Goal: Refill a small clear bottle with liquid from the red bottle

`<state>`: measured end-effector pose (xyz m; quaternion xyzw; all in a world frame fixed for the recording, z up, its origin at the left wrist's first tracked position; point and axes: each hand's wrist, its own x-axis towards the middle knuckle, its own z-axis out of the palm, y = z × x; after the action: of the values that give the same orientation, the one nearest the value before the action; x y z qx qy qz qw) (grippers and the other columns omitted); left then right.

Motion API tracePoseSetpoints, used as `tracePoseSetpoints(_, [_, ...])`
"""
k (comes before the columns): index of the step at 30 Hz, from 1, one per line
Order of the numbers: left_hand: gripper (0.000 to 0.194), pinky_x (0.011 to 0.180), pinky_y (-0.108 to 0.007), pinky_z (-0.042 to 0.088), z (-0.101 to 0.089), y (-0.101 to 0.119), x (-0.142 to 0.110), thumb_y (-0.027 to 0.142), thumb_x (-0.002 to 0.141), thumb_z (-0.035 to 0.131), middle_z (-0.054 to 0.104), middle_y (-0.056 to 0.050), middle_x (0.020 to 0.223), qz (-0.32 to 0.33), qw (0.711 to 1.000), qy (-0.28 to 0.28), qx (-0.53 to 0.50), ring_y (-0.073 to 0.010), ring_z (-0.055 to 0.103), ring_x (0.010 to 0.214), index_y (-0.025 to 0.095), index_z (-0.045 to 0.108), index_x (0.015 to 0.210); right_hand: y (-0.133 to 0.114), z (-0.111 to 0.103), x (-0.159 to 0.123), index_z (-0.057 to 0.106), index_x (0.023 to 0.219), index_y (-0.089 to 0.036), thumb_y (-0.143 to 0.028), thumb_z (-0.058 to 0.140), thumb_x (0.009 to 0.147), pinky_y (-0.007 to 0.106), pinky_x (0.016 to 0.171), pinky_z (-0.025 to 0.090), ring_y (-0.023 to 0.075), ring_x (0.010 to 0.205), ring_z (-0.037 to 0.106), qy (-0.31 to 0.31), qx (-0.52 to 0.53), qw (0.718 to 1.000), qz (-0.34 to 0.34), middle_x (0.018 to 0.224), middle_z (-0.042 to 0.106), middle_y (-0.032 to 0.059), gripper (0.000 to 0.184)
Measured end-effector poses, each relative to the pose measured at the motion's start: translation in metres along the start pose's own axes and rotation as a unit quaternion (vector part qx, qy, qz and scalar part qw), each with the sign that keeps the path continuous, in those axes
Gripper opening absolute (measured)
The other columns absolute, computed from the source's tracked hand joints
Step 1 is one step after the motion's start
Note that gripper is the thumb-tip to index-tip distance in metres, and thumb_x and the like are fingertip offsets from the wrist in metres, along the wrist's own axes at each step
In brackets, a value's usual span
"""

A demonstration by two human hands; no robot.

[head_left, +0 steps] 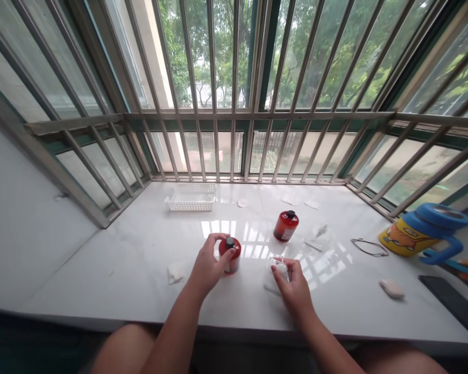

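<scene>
My left hand point(208, 264) grips a red bottle with a black cap point(231, 254), its fingers wrapped over the upper side and cap. My right hand point(292, 286) pinches a small clear plastic packet point(276, 274) resting on the white stone sill point(113, 270). A second red bottle point(286, 226), also black-capped and with a label, stands upright between and beyond my hands. A folded white wipe point(175, 272) lies just left of my left hand.
A white plastic basket point(191, 198) stands near the barred window. Another clear packet point(317, 237) and white scraps lie on the sill. To the right are wire-frame glasses point(369, 248), a beige pad point(392, 289), a yellow tub with blue tape point(421, 229), and a dark tablet point(452, 306).
</scene>
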<state>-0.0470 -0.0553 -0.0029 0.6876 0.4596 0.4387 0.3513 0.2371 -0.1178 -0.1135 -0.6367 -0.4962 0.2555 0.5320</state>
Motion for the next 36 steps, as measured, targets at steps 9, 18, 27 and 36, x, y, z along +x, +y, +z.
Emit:
tracePoseSetpoints(9, [0.029,0.113,-0.049,0.057,0.001,0.008,0.005,0.040,0.105,0.065,0.075,-0.008,0.139,0.016,1.000,0.013,0.007,-0.0308,0.068,0.134,0.030,0.075,0.131,-0.007,-0.001,-0.001,0.061,0.115,-0.026,-0.067,0.074,0.094,0.048,0.100,0.057,0.0339,0.112,0.073,-0.001,0.001,1.000,-0.001,0.120,0.076,0.0108,0.048])
tracePoseSetpoints(18, [0.038,0.112,-0.048,0.057,0.012,-0.001,0.015,0.036,0.090,0.087,0.077,-0.006,0.119,0.015,0.994,0.107,-0.030,-0.0278,0.073,0.118,0.028,0.071,0.124,-0.007,-0.001,-0.001,0.060,0.117,-0.027,-0.068,0.073,0.095,0.048,0.099,0.057,0.0339,0.112,0.073,-0.005,0.000,1.000,-0.001,0.119,0.076,0.0101,0.048])
tracePoseSetpoints(27, [0.029,0.101,-0.041,0.062,-0.067,-0.028,0.015,0.040,0.101,0.069,0.078,-0.007,0.125,0.003,0.967,0.179,0.178,-0.0256,0.077,0.111,0.026,0.067,0.125,-0.004,-0.001,0.000,0.062,0.116,-0.026,-0.070,0.074,0.092,0.048,0.100,0.057,0.0342,0.115,0.073,0.001,-0.006,1.000,-0.003,0.122,0.077,0.0111,0.051])
tracePoseSetpoints(36, [0.012,0.095,-0.041,0.058,-0.108,-0.083,0.010,0.027,0.095,0.059,0.078,-0.008,0.100,-0.066,0.948,0.083,0.299,-0.0282,0.073,0.095,0.025,0.070,0.093,-0.006,-0.003,-0.002,0.064,0.118,-0.027,-0.069,0.074,0.092,0.047,0.100,0.055,0.0341,0.116,0.072,0.002,-0.013,1.000,0.001,0.122,0.076,0.0100,0.050])
